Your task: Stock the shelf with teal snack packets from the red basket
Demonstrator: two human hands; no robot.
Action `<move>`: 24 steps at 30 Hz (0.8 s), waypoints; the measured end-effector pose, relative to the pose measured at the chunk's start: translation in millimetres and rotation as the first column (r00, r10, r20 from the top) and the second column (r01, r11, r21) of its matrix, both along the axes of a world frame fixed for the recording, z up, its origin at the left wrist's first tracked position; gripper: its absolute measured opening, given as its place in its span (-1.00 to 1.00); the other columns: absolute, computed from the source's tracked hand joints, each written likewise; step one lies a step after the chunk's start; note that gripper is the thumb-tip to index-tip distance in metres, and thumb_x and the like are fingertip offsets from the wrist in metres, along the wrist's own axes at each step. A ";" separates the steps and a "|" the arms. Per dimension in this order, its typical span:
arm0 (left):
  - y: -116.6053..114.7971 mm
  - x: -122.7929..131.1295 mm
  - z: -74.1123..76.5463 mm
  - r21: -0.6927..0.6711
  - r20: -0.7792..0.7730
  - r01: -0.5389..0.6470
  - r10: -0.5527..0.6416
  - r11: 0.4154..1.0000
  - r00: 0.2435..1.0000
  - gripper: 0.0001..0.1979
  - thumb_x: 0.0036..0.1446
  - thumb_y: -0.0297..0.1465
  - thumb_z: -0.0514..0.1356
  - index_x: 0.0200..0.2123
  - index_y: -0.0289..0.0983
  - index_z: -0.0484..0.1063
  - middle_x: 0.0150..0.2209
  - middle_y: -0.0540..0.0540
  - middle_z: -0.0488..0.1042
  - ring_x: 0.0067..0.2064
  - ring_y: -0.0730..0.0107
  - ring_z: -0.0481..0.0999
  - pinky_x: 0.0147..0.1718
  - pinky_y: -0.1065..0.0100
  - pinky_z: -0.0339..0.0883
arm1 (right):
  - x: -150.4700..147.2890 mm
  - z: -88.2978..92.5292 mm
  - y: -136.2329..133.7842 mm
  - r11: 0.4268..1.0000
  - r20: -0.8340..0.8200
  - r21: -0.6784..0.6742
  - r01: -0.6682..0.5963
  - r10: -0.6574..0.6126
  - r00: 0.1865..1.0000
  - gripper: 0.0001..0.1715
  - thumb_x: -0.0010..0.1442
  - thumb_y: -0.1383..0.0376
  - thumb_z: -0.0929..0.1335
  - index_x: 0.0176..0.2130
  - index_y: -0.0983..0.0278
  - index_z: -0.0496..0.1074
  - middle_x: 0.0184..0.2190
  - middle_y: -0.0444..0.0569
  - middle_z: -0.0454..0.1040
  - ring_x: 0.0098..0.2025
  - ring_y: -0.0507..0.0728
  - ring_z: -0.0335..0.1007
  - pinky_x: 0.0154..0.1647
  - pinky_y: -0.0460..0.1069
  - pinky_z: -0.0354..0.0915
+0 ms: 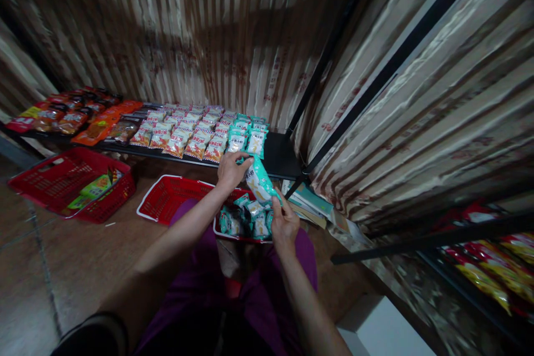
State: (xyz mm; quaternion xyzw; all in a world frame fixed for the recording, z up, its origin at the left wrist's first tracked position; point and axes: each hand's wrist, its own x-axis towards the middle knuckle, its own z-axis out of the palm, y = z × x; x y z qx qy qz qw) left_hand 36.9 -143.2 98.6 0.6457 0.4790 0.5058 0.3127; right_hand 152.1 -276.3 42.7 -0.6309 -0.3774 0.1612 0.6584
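Between my two hands is a teal-and-white snack bag (259,180), tilted, above a red basket (246,240) with a white rim. My left hand (232,171) pinches its upper left end, close to the shelf edge. The lower right end is gripped by the fingers of my right hand (285,225). Several more teal snack bags (255,210) lie in the basket between my knees. Just beyond my left hand, matching teal bags (255,139) stand in short rows on the black shelf (278,157).
Left along the shelf are white-and-orange snack bags (178,138), an orange packet (106,122) and dark red packs (69,111). A red basket (104,200) with green packets stands on the floor at left. Metal posts (396,75) and a white box (387,328) are at right.
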 end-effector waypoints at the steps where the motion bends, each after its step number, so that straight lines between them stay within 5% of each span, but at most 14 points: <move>1: -0.7 0.4 0.1 -0.030 -0.001 0.012 -0.012 0.999 1.000 -0.88 -0.08 -0.30 0.29 -0.41 -0.18 0.56 -0.43 -0.06 0.45 -0.31 0.30 0.41 -0.20 0.31 0.24 | 1.1 0.4 -0.7 1.000 0.113 0.029 0.002 -0.005 0.994 -0.59 0.12 0.13 0.33 -0.07 0.24 0.50 -0.06 0.01 0.52 0.01 0.18 0.41 0.12 0.10 0.24; 5: -4.5 5.7 -3.0 -0.205 0.257 0.190 -0.134 0.960 0.957 -0.86 -0.03 -0.32 0.25 -0.37 -0.23 0.54 -0.46 -0.01 0.46 -0.37 0.38 0.42 -0.30 0.36 0.29 | 6.5 -2.2 -3.0 0.996 0.493 0.085 -0.013 -0.031 0.869 -0.60 0.20 0.24 0.27 0.02 0.21 0.43 0.04 0.04 0.45 0.08 0.16 0.36 0.15 0.11 0.21; 10: -14.0 10.5 0.7 -0.345 0.626 0.410 -0.118 0.844 0.771 -0.73 -0.06 -0.21 0.27 -0.35 -0.29 0.48 -0.39 -0.05 0.48 -0.34 0.43 0.45 -0.34 0.40 0.36 | 9.6 -4.7 -6.9 1.000 0.693 0.016 -0.010 -0.004 0.721 -0.58 0.22 0.30 0.22 0.04 0.13 0.41 0.10 -0.01 0.39 0.12 0.18 0.31 0.17 0.15 0.18; 16: -18.8 13.1 6.2 -0.377 0.679 0.390 -0.036 0.840 0.733 -0.66 -0.23 -0.22 0.38 -0.42 -0.30 0.41 -0.43 -0.04 0.48 -0.38 0.48 0.45 -0.35 0.44 0.33 | 7.9 -6.3 -7.6 1.000 0.769 0.024 0.005 -0.021 0.639 -0.56 0.21 0.33 0.22 0.05 0.13 0.41 0.15 -0.01 0.34 0.19 0.21 0.21 0.18 0.17 0.17; 24: -12.3 19.3 -8.0 -0.372 0.582 0.241 0.023 0.897 0.813 -0.75 -0.19 -0.27 0.32 -0.59 -0.31 0.35 -0.63 0.09 0.30 -0.56 0.59 0.25 -0.53 0.49 0.15 | 3.5 -13.8 -7.7 0.999 0.802 -0.016 -0.031 0.031 0.596 -0.52 0.19 0.38 0.22 0.08 0.13 0.37 0.23 -0.02 0.22 0.26 0.21 0.07 0.22 0.20 0.11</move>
